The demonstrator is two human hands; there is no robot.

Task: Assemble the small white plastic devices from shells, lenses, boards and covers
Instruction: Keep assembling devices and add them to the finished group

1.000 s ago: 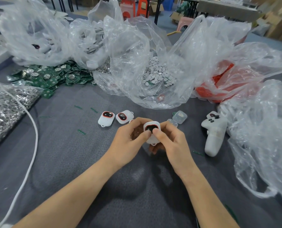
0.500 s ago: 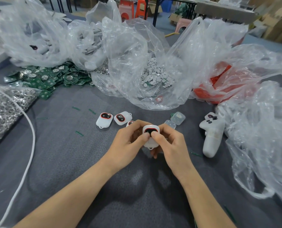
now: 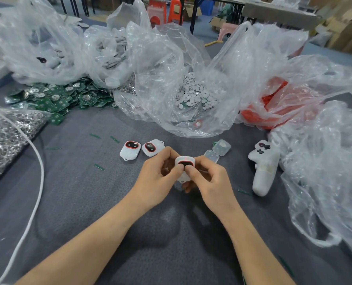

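A small white device (image 3: 185, 161) with a dark, red-rimmed lens sits between both hands just above the grey table (image 3: 72, 202). My left hand (image 3: 157, 178) grips its left side, thumb pressing on the lens. My right hand (image 3: 209, 179) grips the right side, thumb on the lens too. Two white devices (image 3: 130, 150) (image 3: 152, 147) with red-rimmed lenses lie side by side just left of my hands. Two clear covers (image 3: 221, 147) (image 3: 211, 155) lie just right of them.
Green circuit boards (image 3: 58, 98) are heaped at back left. A clear bag of small grey discs (image 3: 193, 95) sits behind centre, a bag of red parts (image 3: 273, 108) at back right. A white handheld controller (image 3: 263, 169) lies at right beside crumpled plastic. A white cable (image 3: 35, 194) crosses the left.
Both thumbs have slid together onto the lens of the held device. The hands stay in the same place.
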